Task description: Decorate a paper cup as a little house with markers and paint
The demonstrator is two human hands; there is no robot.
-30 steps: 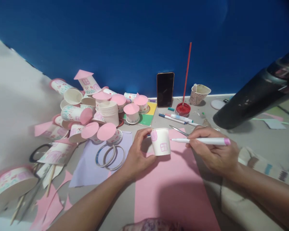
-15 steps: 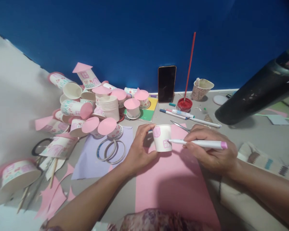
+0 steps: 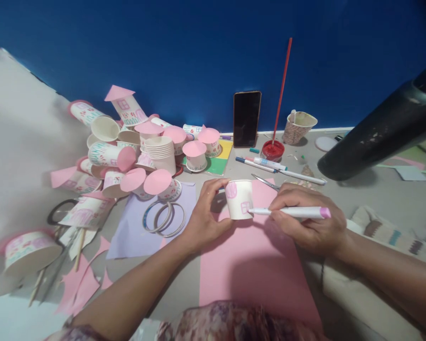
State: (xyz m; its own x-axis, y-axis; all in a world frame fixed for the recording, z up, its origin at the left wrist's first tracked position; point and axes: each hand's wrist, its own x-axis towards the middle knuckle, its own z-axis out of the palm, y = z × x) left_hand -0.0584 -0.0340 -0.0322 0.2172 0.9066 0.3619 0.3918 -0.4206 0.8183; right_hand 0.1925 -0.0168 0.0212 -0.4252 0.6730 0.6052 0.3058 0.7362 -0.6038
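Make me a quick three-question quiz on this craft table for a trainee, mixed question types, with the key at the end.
1. True or false: the phone stands upright by the blue wall.
2. What does the left hand hold?
A) a pair of bangles
B) a white paper cup
C) a red jar
3. Fill in the blank: the right hand holds a marker with its tip at a four-pane pink ____ drawn on the cup.

Key: 1. True. 2. B. 3. Window.

White cup (image 3: 239, 201) with pink markings (image 3: 231, 191)
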